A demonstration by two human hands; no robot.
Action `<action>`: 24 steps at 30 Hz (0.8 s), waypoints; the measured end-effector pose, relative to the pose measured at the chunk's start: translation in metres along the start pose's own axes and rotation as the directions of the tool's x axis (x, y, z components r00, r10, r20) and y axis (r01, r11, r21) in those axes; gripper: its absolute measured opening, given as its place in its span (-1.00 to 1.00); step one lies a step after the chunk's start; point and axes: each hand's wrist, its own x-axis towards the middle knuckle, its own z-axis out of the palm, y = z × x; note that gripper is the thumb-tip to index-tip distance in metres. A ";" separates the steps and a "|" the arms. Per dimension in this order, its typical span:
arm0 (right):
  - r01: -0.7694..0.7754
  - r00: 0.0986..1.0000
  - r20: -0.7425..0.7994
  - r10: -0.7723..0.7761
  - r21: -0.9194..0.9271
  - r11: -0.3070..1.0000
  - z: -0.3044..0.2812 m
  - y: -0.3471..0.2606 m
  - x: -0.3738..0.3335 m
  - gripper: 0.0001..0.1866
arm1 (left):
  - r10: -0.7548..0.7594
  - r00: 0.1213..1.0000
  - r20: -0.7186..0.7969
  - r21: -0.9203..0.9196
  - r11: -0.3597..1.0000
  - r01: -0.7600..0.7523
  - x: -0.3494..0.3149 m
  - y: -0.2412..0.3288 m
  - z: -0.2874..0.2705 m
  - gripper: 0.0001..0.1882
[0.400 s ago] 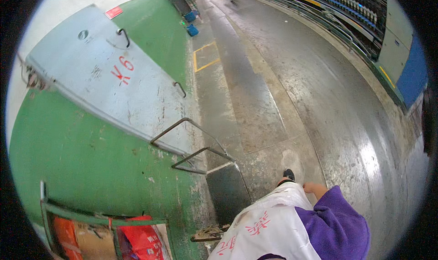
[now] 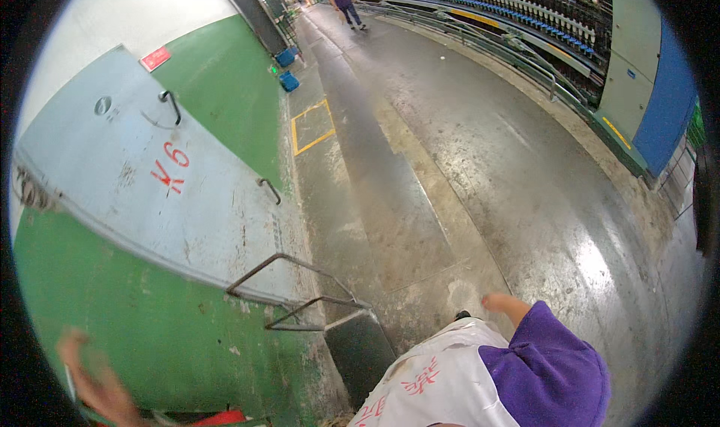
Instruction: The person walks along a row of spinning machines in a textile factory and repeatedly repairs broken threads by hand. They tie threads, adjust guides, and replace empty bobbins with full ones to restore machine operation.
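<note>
Here, in the head view, the left hand (image 2: pixel 101 386) is showing beside the green wall (image 2: pixel 187 344), near a red item (image 2: pixel 226 417) at the lower edge, blur hiding whether it is gripping or spread. The right hand (image 2: pixel 495 302) is hanging beside the white apron (image 2: pixel 442 371), perhaps for balance, its grip unclear, while 1 dark metal-framed cart (image 2: pixel 356 352) is standing along the wall, presumably sparing the walkway (image 2: pixel 480 149).

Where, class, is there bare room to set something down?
The floor between the yellow-outlined patch and the railing looks largely bare; so does that patch, beside the green wall. It's crowded around the bent metal bars by the door, and lower left, near the left hand and red item.
</note>
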 end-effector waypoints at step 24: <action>-0.404 0.865 -0.111 0.490 0.427 0.809 -0.164 0.086 0.122 -0.63 | 0.452 -0.047 0.891 -0.384 0.804 0.455 0.081 0.321 0.718 -0.14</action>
